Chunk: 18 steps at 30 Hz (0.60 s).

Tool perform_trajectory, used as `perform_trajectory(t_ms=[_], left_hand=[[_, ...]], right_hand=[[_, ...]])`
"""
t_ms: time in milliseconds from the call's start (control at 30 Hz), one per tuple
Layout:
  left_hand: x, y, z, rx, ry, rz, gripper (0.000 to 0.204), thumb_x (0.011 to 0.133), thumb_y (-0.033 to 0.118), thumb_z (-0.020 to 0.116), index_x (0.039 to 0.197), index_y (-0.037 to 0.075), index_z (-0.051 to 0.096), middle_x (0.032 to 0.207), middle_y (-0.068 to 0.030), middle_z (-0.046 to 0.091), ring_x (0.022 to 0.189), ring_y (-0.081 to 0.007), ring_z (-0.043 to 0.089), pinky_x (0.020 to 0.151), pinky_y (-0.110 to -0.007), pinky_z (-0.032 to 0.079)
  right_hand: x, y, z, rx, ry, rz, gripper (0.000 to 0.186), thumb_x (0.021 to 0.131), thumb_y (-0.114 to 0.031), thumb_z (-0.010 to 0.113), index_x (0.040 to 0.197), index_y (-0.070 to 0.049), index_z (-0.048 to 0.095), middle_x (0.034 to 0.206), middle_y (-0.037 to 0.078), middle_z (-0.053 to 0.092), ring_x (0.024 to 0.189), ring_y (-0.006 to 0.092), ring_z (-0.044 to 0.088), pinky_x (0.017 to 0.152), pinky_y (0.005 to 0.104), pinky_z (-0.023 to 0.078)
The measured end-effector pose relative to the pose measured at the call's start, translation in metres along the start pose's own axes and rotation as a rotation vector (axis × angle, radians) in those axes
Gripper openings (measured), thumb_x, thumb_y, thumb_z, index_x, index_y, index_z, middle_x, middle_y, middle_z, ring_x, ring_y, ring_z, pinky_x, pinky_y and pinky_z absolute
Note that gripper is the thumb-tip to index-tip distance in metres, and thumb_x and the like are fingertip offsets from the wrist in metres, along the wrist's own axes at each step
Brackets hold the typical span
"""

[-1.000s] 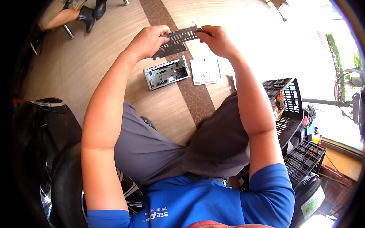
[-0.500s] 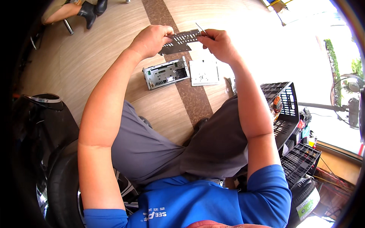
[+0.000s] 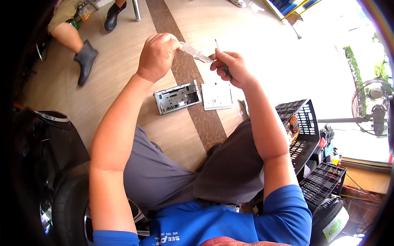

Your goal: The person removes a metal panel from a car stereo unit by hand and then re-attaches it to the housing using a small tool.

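My left hand (image 3: 158,56) pinches one end of a thin perforated metal plate (image 3: 196,53), held up above the floor and seen almost edge-on. Closed around a screwdriver (image 3: 227,71) with a dark handle is my right hand (image 3: 232,66); its thin shaft points up and away. The plate's other end reaches my right fingertips, and I cannot tell whether they touch it. Below the hands, an opened metal device housing (image 3: 177,97) lies on the floor, with its inside showing. Just right of it lies a flat silvery-white metal panel (image 3: 217,96).
A black plastic crate (image 3: 310,119) holding tools stands at my right, with another black crate (image 3: 324,183) nearer. A tyre (image 3: 67,209) and a glossy black object (image 3: 49,135) are at my left. Another person's boot (image 3: 85,63) is at far left; a fan (image 3: 375,104) stands far right.
The plate has turned from showing its broad face to nearly edge-on. My right fingers have shifted on the screwdriver, so its handle now shows. The other person's feet have moved apart.
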State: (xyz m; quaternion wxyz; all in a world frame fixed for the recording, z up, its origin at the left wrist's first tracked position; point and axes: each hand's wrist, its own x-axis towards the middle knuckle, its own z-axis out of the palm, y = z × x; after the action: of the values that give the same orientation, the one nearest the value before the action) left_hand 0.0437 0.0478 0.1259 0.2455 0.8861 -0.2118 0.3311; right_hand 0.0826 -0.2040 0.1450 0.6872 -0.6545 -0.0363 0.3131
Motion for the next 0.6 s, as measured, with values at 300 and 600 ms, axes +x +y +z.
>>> perform_trajectory(t_ms=[300,600], left_hand=[[0.003,0.010,-0.004,0.075,0.122,0.103,0.019,0.069,0.001,0.073,0.084,0.009,0.065,0.090,-0.0042,0.064,0.090,-0.0250,0.062,0.090,-0.044,0.046],[0.003,0.012,-0.003,0.102,0.088,0.077,0.019,0.071,0.003,0.073,0.088,0.009,0.066,0.094,-0.0049,0.064,0.095,-0.0246,0.062,0.093,-0.043,0.046]], right_hand=[[-0.001,0.005,-0.001,0.193,-0.161,0.041,0.021,0.093,-0.021,0.064,0.096,0.000,0.062,0.076,0.008,0.062,0.052,0.0082,0.048,0.041,0.0212,0.034],[-0.001,0.009,0.005,0.182,-0.214,0.043,0.020,0.093,-0.021,0.064,0.097,-0.002,0.063,0.076,0.007,0.063,0.053,0.0077,0.048,0.042,0.0209,0.035]])
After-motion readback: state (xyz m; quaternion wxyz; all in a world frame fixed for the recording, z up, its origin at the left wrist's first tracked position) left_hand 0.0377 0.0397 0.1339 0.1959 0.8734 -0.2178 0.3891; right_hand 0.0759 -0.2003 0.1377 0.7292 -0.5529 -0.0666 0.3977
